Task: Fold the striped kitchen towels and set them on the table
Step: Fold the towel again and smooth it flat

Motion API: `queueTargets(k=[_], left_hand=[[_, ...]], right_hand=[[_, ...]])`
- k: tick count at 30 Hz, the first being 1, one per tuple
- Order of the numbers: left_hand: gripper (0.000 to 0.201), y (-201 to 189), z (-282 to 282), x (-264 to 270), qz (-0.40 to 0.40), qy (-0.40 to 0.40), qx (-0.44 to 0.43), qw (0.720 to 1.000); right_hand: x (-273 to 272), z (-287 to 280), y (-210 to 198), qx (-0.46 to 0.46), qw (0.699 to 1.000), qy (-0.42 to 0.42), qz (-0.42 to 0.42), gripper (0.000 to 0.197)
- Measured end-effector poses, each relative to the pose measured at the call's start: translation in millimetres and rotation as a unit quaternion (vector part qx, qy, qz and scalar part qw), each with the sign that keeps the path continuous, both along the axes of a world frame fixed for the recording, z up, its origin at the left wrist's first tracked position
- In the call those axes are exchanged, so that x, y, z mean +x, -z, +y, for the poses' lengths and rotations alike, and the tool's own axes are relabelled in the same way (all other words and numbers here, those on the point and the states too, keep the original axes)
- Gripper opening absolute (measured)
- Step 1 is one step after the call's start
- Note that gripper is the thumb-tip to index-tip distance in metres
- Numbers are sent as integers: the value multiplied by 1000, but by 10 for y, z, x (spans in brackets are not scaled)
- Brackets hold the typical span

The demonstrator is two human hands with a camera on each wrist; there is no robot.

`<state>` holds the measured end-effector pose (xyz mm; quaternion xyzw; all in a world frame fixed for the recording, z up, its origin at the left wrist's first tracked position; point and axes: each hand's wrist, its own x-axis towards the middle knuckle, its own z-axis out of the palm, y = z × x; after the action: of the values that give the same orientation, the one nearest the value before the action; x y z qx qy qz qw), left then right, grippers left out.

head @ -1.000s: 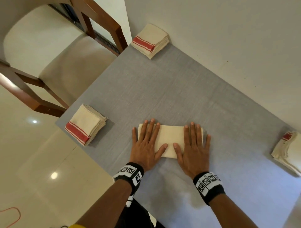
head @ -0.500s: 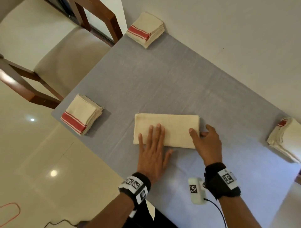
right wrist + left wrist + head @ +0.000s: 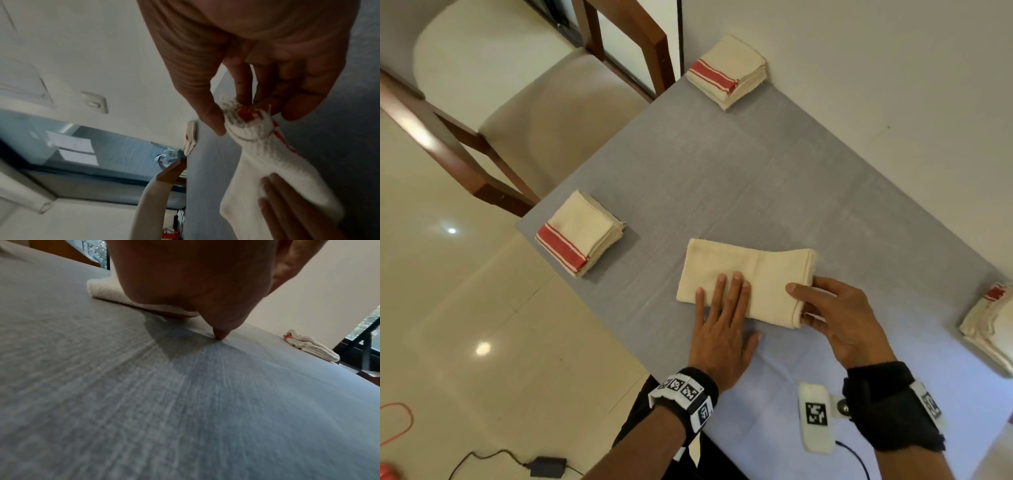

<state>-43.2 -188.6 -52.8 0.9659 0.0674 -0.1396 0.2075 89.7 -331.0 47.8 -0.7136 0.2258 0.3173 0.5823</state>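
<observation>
A cream towel (image 3: 756,274), folded into a long strip, lies in the middle of the grey table (image 3: 739,178). My left hand (image 3: 722,308) lies flat with straight fingers pressing the strip's left near part; in the left wrist view the towel (image 3: 107,293) shows under the palm. My right hand (image 3: 822,308) pinches the strip's right end, thumb on top and fingers underneath. The right wrist view shows the thumb and fingers (image 3: 242,91) closed on the towel end (image 3: 246,126) with its red stripe, slightly lifted.
Two folded stacks with red stripes sit on the table: one at the near left corner (image 3: 580,233), one at the far corner by the wall (image 3: 726,70). A looser pile (image 3: 993,322) lies at the right edge. A wooden chair (image 3: 544,113) stands left of the table.
Both hands first pressed flat on the strip. The left hand slid back toward me and stays flat; the right hand moved to the right end and took hold of it.
</observation>
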Motion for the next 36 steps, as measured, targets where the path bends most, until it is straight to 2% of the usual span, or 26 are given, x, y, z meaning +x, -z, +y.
queueTargets(k=[4,10,17,23,28,32,34,36], left_hand=[[81,5,66,-6,2,17,-9,1000],[65,77,313,-34,-7,107,-31,994],[83,3,972,-331,4,8,37,999],[81,63,1338,-400,11,24,42,999],[68,36,1346,-299,4,27,24,999],[59,-100,1439,-236,-57,-64,-55,995],[60,-229,1464,-129,-93,-59,-85,990],[62,-317,1419,4,-121,-10,-90,989]], right_hand=[[-218,486,-159,-3,998,-34,-43,26],[-398,1217,127,-92,986,-104,-89,39],[-373,1514,316,-180,969,-117,-122,37],[-547,1678,327,-226,953,-134,-151,34],[-611,1796,374,-200,957,-98,-184,36],[-710,1719,447,-149,969,-62,-189,22],[-762,1620,418,-165,951,-34,-261,16],[-797,1487,440,-224,901,-46,-368,16]])
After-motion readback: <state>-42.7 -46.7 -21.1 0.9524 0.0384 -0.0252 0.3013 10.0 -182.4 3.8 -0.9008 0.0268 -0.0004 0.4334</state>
